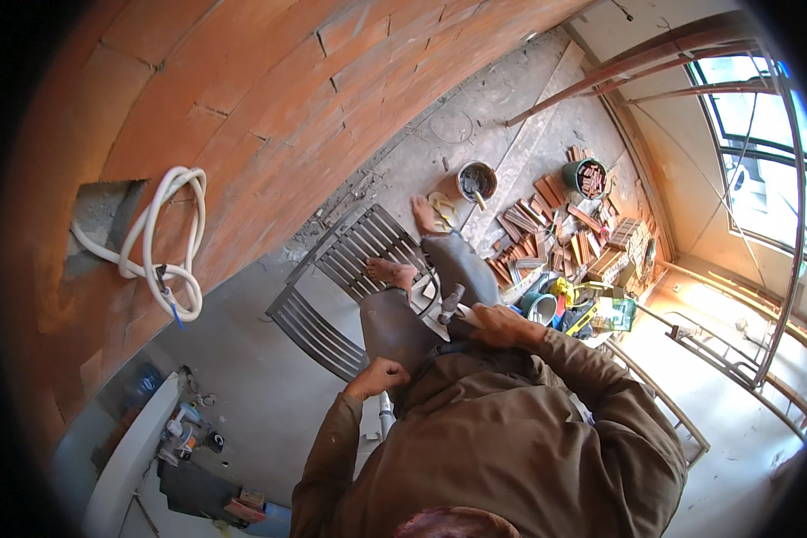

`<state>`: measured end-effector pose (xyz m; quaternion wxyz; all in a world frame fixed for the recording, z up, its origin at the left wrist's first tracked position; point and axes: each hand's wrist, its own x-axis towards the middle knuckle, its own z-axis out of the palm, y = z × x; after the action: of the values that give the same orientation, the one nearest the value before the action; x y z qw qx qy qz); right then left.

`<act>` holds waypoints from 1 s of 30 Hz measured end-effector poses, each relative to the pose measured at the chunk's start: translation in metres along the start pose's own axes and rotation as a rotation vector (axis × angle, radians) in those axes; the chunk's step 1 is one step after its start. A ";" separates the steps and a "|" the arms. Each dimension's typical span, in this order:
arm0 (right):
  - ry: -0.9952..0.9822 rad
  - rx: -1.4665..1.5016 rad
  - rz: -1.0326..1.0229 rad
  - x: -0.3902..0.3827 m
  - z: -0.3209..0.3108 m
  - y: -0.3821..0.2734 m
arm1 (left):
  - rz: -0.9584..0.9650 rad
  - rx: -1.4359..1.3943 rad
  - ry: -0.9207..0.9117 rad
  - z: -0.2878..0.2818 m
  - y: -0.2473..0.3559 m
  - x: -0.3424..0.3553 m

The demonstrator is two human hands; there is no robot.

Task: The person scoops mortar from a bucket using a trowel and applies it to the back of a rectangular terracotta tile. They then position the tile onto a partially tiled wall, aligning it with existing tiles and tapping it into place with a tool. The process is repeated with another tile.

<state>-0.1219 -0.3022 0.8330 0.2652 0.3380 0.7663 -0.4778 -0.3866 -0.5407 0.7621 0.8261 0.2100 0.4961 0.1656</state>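
My right hand (504, 326) is closed at my right thigh, its fingers around the handle end of a hammer (451, 303). The hammer's metal head points away from me, between my legs. My left hand (378, 378) is curled closed against my left thigh; what it holds, if anything, is hidden. One bare foot (393, 273) is up on a dark slatted chair (318, 334). My other foot (422, 215) is beyond it, beside a yellowish sandal (443, 212).
An orange brick wall (269, 108) rises at left, a coiled white conduit (142, 247) hanging from its recess. Ahead stand a mortar bucket (477, 182) and a bucket of brick pieces (591, 179). Brick pieces (533, 229) lie heaped near a tool pile (574, 305). Metal scaffolding (793, 179) stands right.
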 end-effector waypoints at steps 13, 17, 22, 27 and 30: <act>0.024 -0.180 -0.152 0.118 0.057 0.237 | 0.297 0.333 1.221 -0.217 -0.117 0.125; -0.019 -0.135 -0.117 0.206 0.072 0.350 | 0.110 0.458 1.448 -0.255 -0.109 0.153; 0.134 -0.115 -0.196 0.331 0.099 0.567 | 0.155 0.117 1.348 -0.219 -0.082 0.268; 0.142 0.257 0.198 0.343 0.094 0.553 | -0.041 0.178 1.081 -0.164 -0.065 0.284; 0.044 0.652 0.463 0.352 0.105 0.598 | -0.005 0.273 1.020 -0.136 -0.011 0.319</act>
<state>0.1259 -0.1166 0.2034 0.2282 0.5785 0.4833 -0.6162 -0.3624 -0.3716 0.4594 0.4451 0.2071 0.8527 0.1785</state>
